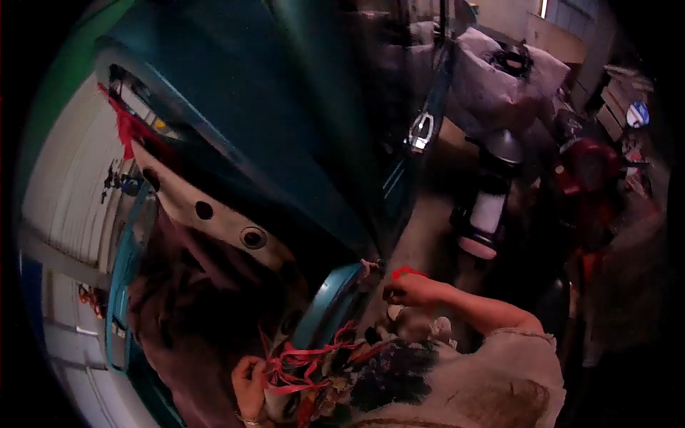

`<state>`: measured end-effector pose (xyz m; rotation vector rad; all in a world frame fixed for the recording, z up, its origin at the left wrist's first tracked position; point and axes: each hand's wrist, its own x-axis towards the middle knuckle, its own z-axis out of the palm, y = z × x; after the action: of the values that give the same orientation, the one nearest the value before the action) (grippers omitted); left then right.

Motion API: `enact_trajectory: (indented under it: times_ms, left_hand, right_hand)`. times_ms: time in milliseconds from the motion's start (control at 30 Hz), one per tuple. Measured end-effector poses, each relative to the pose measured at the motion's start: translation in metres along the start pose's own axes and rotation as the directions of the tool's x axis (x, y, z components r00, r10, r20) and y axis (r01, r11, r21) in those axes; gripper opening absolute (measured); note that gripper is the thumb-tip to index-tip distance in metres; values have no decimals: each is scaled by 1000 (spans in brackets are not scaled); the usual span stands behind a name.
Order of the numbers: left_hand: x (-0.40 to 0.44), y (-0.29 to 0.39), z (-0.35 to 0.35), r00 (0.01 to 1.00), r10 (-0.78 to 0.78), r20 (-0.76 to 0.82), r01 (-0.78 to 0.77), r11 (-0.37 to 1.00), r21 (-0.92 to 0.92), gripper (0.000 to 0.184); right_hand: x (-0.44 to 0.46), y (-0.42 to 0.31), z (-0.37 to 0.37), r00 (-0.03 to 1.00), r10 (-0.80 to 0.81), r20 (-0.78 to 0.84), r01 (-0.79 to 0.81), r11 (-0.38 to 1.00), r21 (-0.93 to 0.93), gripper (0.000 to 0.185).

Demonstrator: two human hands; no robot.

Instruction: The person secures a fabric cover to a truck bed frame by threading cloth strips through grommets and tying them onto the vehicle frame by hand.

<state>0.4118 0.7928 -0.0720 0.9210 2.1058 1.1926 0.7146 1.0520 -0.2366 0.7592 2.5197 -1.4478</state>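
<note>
My left hand point(250, 385) is at the bottom, fingers curled beside a tangle of red plastic strips point(296, 364). It seems to pinch the strips or the cloth edge, but the dim light hides which. My right hand point(410, 289) is raised to the right, closed on a bright red strip point(405, 272). Between the hands a teal curved metal part point(332, 292) sticks up. A dark brown cloth point(193, 307) hangs on the left, with a pale band point(228, 225) with round eyelets along its upper edge. More red strip point(127, 128) is at the band's far end.
A large teal metal panel point(235, 100) fills the upper middle. To the right are a black cylindrical object point(499, 160) with a white label, a red motorbike-like vehicle point(589, 164) and a big pale sack point(492, 85). A teal-framed mirror or bar point(118, 314) stands left.
</note>
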Motion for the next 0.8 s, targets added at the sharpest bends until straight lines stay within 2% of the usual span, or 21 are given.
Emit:
enact_trajectory:
  times_ms: [67,100,133,167,200,233,267,300,333,367,400,467,500,533,567,600,633,700,733,800]
  left_hand:
    - [-2,-2,0,993,118,-27,-117,993,33,4]
    - [-2,-4,-1,993,107,-57,-105,994,26,4]
    - [-1,-5,-4,1000,10,-21,-9,1000,11,4]
    - [-1,-5,-4,996,-89,10,89,996,-6,4]
    - [-1,-7,-2,993,-110,-37,109,994,-26,4]
    - [0,-7,1,996,-86,-13,85,995,-49,5]
    - [1,-5,1,998,-59,8,60,996,-71,6]
    - [1,1,1,995,-80,-51,75,993,-92,6]
    - [3,8,1,996,-89,-7,89,993,-74,8]
    - [2,12,1,995,-97,40,99,993,-57,9]
    - [-1,11,1,994,-109,-8,108,991,-79,9]
    - [-2,6,1,991,-116,67,127,974,-189,11]
    - [1,8,-3,991,-49,125,56,997,-60,12]
    - [2,6,-4,994,-49,97,56,996,-74,12]
    - [4,3,-3,994,39,102,-33,998,-57,13]
    - [4,0,-1,986,127,112,-123,992,-39,14]
    - [4,-1,0,987,129,98,-125,991,-45,14]
    - [2,-6,0,984,141,112,-138,990,-32,14]
    - [2,-6,-1,984,145,101,-143,989,-34,14]
    - [3,-8,-1,944,312,105,-321,944,82,15]
  right_hand:
    - [6,0,-11,999,-32,-5,32,999,-27,23]
    - [4,-7,-19,995,-78,-67,76,997,-25,23]
    - [3,-15,-26,984,-128,-121,126,992,-26,22]
    - [2,-23,-33,985,-154,-84,150,988,-47,22]
    - [0,-30,-40,980,-164,-115,176,979,103,21]
    - [-2,-39,-47,976,-168,-138,199,948,250,21]
    - [-4,-51,-55,975,-203,-91,219,949,227,21]
    - [-7,-63,-63,982,-177,-58,185,891,414,20]
    - [-7,-76,-70,989,-148,-13,128,803,582,20]
    - [-5,-89,-78,983,-181,32,133,819,558,20]
    - [-5,-102,-85,982,-172,74,97,808,581,21]
    - [-4,-128,-95,975,-175,138,63,811,582,22]
    - [-1,-143,-97,972,-215,98,107,771,628,22]
    - [5,-158,-96,967,-251,52,152,726,671,22]
    - [15,-171,-95,963,-262,67,154,735,661,22]
    - [26,-185,-94,952,-306,-15,249,747,616,24]
    - [37,-200,-95,932,-351,-97,342,753,562,26]
    - [61,-229,-93,909,-347,-230,416,759,501,31]
    - [81,-240,-91,858,-370,-355,505,732,458,33]
    - [124,-273,-95,753,-393,-528,614,707,350,41]
